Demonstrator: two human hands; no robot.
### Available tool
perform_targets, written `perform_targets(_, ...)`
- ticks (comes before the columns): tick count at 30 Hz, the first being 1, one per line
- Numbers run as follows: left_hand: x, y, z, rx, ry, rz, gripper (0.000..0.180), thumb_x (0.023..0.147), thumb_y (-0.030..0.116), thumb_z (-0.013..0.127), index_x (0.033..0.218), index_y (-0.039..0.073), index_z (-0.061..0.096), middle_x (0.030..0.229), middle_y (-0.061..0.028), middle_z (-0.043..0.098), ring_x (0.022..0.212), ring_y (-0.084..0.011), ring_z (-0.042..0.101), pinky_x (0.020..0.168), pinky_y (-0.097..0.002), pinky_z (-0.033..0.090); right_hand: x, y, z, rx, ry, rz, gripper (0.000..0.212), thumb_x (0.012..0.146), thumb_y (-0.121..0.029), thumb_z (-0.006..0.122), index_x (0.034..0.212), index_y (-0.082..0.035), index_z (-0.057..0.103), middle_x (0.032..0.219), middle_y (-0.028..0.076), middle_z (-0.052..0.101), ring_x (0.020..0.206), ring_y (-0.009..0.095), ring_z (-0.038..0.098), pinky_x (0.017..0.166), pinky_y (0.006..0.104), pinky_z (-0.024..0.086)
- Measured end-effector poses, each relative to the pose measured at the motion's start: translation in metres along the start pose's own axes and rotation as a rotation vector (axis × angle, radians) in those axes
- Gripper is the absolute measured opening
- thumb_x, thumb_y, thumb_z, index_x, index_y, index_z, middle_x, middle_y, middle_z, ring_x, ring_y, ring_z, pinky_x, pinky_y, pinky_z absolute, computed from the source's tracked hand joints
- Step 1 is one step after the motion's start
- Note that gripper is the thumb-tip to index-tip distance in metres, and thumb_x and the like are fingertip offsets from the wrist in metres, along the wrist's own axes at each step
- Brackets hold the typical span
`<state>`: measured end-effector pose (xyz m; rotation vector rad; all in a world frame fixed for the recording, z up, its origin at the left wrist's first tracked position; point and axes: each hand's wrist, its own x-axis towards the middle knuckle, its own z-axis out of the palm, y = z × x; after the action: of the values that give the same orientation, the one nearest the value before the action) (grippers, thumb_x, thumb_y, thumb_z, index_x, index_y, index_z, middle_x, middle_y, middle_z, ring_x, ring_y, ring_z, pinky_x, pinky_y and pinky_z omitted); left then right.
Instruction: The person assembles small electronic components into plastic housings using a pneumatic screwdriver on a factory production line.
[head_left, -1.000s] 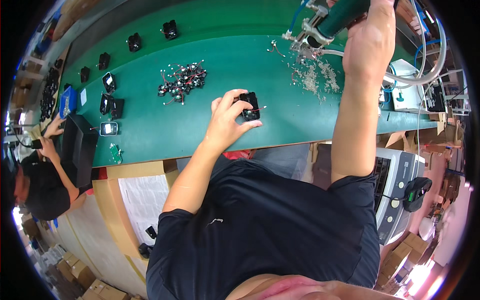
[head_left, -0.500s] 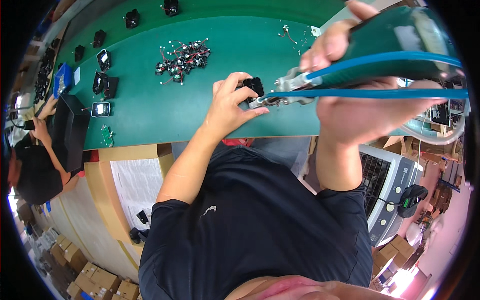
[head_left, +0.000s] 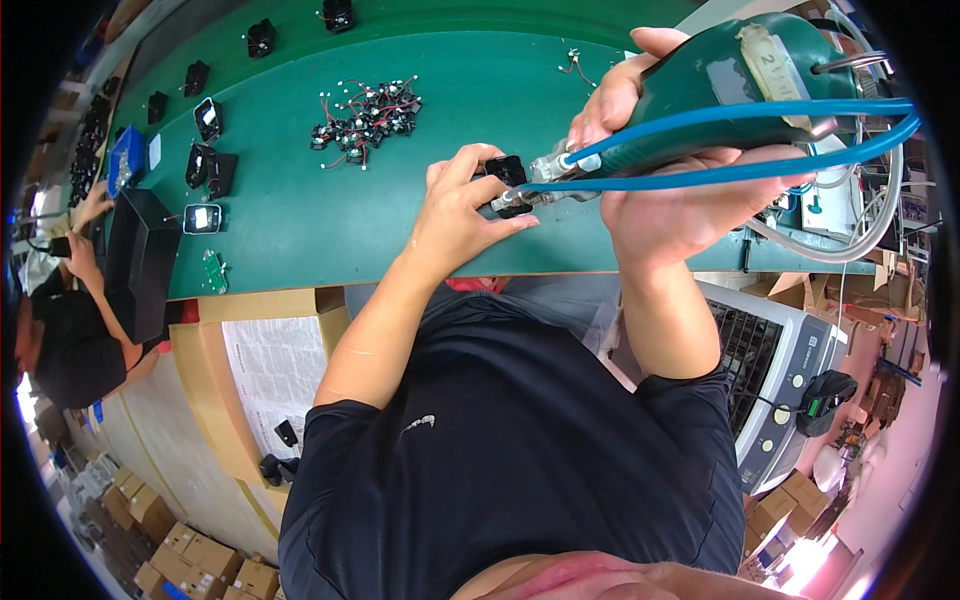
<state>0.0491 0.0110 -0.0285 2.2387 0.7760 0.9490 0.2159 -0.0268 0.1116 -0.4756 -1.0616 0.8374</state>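
Note:
My left hand [head_left: 452, 212] is closed around a small black plastic housing [head_left: 508, 172], pinning it to the green table near the front edge. In my right hand [head_left: 665, 212] is a green-bodied power screwdriver [head_left: 690, 95], tilted so its metal nose [head_left: 560, 170] points left and down. The tip reaches the housing beside my left fingers; the exact contact point is hidden. Two blue hoses [head_left: 740, 178] run from the nose toward the right. My right fingers wrap the tool's body from both sides.
A pile of small black parts with red wires [head_left: 370, 118] lies on the green table [head_left: 470, 80]. Black housings [head_left: 205, 170] and a green circuit board [head_left: 214, 270] are at the left. A co-worker [head_left: 75, 330] sits beyond a black bin [head_left: 140, 265].
The screwdriver and my right hand have moved left and down, bringing the nose closer to the housing. My left hand stays in place.

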Motion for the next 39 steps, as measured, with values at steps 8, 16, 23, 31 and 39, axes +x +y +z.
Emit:
perform_targets(8,-0.001,-0.006,-0.001,-0.019,-0.059,-0.010,0.054,0.060,0.029,0.098,0.107,0.011,0.078,0.126,-0.0086,0.063,0.109,-0.0306,0.061,0.092,-0.0413,0.047,-0.013,0.003,0.004,0.095,0.302,0.151,0.122,0.073,-0.103,0.036,0.136,0.001,0.051,0.088,0.013,0.061,0.073,0.023,0.059,0.066,0.0363,0.052)
perform_targets(16,0.000,-0.005,0.000,-0.033,0.015,-0.001,0.042,0.061,0.031,0.097,0.089,0.012,0.073,0.124,-0.0086,0.063,0.106,-0.0284,0.063,0.093,-0.0416,0.044,0.015,-0.016,-0.008,0.141,-0.027,0.187,0.120,0.070,-0.102,0.044,0.131,0.000,0.052,0.089,0.011,0.060,0.073,0.022,0.059,0.067,0.0361,0.050)
perform_targets(23,0.001,0.000,-0.003,-0.060,0.033,0.020,0.083,0.059,0.030,0.098,0.132,0.013,0.062,0.123,-0.0100,0.065,0.116,-0.0296,0.063,0.096,-0.0420,0.042,0.033,-0.026,0.024,0.234,0.041,0.049,0.085,0.097,-0.071,0.051,0.135,0.006,0.050,0.084,0.016,0.066,0.067,0.030,0.067,0.061,0.0392,0.058)
perform_targets(31,-0.001,0.000,-0.003,-0.062,0.028,0.013,0.089,0.059,0.031,0.097,0.137,0.012,0.059,0.124,-0.0093,0.065,0.117,-0.0285,0.063,0.097,-0.0412,0.040,0.005,0.014,-0.009,0.147,0.039,0.156,0.125,0.068,-0.106,0.037,0.132,0.001,0.049,0.084,0.011,0.059,0.070,0.023,0.059,0.063,0.0366,0.050)
perform_targets(39,0.000,-0.002,-0.003,-0.060,0.000,0.043,0.092,0.058,0.032,0.097,0.138,0.011,0.058,0.122,-0.0088,0.066,0.115,-0.0266,0.063,0.094,-0.0396,0.040,-0.002,0.019,-0.013,0.156,0.040,0.178,0.123,0.069,-0.105,0.040,0.133,0.000,0.050,0.085,0.012,0.059,0.070,0.023,0.059,0.064,0.0364,0.050)
